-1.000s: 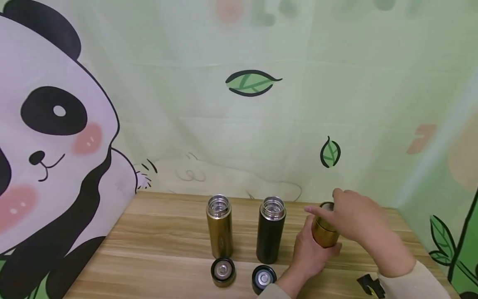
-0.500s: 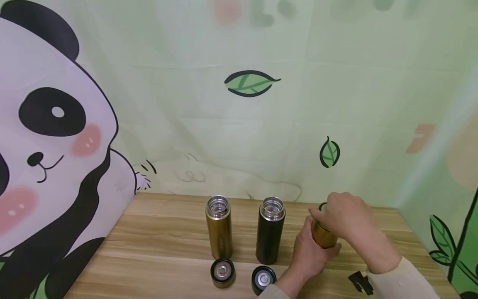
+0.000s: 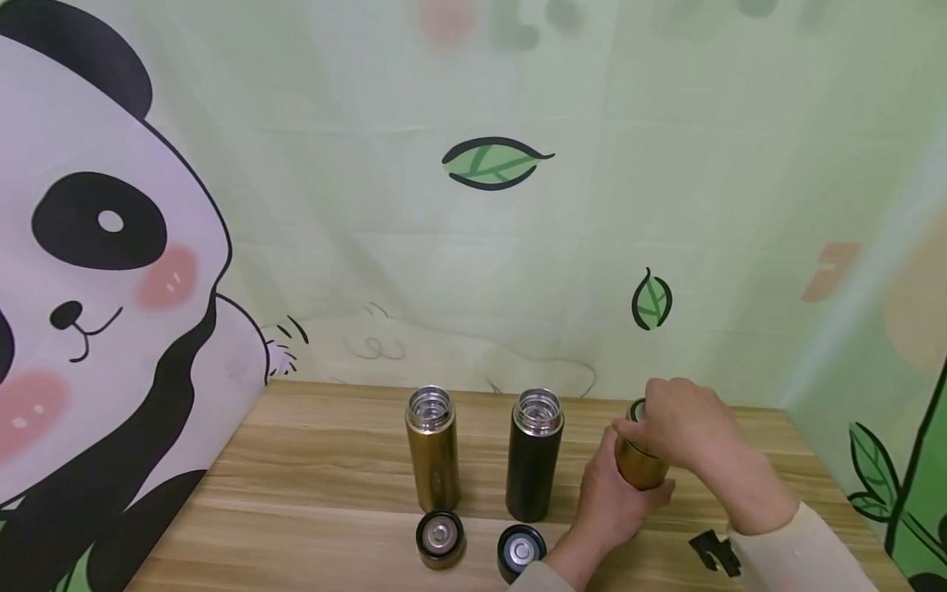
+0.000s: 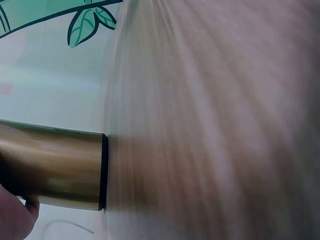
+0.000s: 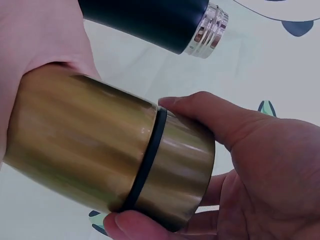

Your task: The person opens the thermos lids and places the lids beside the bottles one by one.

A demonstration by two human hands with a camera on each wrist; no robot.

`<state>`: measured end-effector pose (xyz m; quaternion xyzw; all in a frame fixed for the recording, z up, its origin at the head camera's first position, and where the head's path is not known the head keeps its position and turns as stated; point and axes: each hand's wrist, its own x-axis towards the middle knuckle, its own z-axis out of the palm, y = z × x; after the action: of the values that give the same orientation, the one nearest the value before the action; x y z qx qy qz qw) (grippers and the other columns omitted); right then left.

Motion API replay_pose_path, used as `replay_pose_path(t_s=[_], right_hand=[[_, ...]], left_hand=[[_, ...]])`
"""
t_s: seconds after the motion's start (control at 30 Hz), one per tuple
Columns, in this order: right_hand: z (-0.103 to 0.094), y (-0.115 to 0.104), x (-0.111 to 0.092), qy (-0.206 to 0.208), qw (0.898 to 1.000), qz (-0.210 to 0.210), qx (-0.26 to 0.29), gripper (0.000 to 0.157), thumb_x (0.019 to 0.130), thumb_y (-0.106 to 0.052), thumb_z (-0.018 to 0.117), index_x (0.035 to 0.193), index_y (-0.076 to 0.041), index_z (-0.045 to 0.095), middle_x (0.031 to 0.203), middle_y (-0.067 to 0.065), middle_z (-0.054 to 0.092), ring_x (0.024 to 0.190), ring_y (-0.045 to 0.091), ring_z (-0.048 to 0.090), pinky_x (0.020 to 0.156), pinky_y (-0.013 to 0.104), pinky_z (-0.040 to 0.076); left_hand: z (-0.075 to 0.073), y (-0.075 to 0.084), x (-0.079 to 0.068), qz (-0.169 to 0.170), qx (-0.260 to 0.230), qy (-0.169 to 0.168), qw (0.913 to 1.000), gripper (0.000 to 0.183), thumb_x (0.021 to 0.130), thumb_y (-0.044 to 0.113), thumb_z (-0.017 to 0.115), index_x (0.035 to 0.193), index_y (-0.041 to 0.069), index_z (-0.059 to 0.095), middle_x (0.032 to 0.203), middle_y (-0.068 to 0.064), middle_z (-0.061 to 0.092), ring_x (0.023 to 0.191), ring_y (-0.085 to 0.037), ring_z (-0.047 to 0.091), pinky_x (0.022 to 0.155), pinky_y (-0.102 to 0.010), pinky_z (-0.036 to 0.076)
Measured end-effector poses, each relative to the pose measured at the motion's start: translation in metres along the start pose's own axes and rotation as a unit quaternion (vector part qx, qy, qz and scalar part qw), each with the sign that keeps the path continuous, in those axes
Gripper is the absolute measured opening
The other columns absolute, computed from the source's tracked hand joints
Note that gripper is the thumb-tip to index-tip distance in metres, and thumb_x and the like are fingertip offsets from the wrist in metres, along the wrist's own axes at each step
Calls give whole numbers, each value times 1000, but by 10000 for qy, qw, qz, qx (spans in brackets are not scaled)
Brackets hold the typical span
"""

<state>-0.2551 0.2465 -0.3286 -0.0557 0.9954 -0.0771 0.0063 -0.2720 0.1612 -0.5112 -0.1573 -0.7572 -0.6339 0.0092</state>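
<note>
A gold thermos flask (image 3: 642,469) stands upright at the right of the table. My left hand (image 3: 610,501) grips its body, and the flask's dark-edged base meets the tabletop in the left wrist view. My right hand (image 3: 688,423) holds the gold lid (image 5: 182,165), thumb on one side and fingertips on the other. A black ring lies between lid and body in the right wrist view. Left of the hands stand an uncapped black thermos (image 3: 531,477) and an uncapped gold thermos (image 3: 432,469), both with bare steel necks.
In front of the uncapped flasks lie two upturned lids, a gold-sided lid (image 3: 440,538) and a black lid (image 3: 521,552). A small black object (image 3: 715,552) is beside my right sleeve. Behind the wooden table (image 3: 318,469) hangs a panda-printed cloth (image 3: 355,205).
My right hand has turned and shifted slightly left on the lid, its fingers now more curled. The small black object beside the sleeve has moved left with it. My left hand stays in place.
</note>
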Motion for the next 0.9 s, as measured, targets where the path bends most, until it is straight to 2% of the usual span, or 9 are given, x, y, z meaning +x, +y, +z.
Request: replay_pose_path(t_s=[0.37,0.53,0.9], right_hand=[[-3,7,2,-173,9989,-435,71,47,86,-41,81,101,1,66,89,9,66,80,24,61,65,41,52],[-4,9,3,-287,9976,-620,116,54,84,-38,83,113,4,67,95,10,68,86,25,64,69,43,55],[-5,18,2,-472,9912,-1133,496,53,79,-23,86,124,-1,67,110,13,69,98,29,67,78,47,57]], left_hand=[[-1,1,-1,-7,87,8,10000,69,79,33,88,133,42,46,112,18,64,96,1,59,84,-25,52],[-1,-1,0,56,89,10,9999,69,79,33,88,133,42,46,114,18,64,98,1,60,86,-25,52],[-1,-1,-1,60,134,8,9999,70,80,36,87,136,41,46,122,17,65,106,0,62,93,-28,53]])
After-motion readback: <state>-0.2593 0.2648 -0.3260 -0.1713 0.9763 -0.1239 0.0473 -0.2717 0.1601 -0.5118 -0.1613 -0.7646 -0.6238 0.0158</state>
